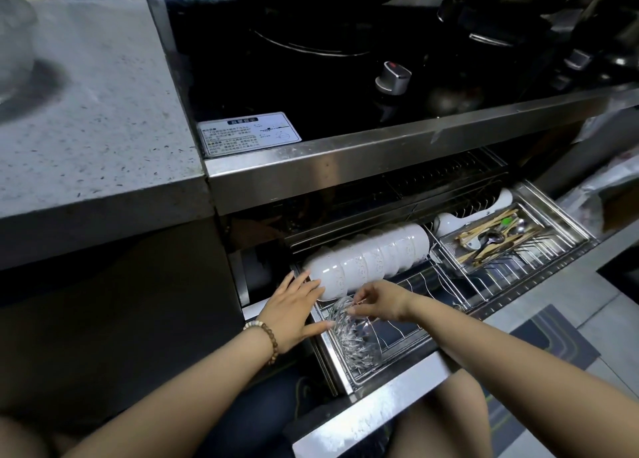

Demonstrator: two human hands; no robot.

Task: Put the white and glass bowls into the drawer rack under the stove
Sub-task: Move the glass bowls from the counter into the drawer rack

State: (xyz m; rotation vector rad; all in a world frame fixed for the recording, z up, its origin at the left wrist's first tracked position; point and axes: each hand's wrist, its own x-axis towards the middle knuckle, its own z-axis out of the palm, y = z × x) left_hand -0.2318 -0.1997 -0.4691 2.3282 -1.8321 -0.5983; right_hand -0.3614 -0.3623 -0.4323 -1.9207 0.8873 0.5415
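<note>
A row of several white bowls lies on its side in the wire rack of the pulled-out drawer under the stove. In front of it stands a cut-glass bowl on edge in the rack. My left hand lies with straight fingers against the end white bowl, its thumb touching the glass bowl's left side. My right hand pinches the glass bowl's upper rim with curled fingers.
A cutlery tray with chopsticks and spoons fills the drawer's right part, with a white ladle behind it. The steel stove edge overhangs the drawer. Grey countertop lies to the left, a floor mat to the right.
</note>
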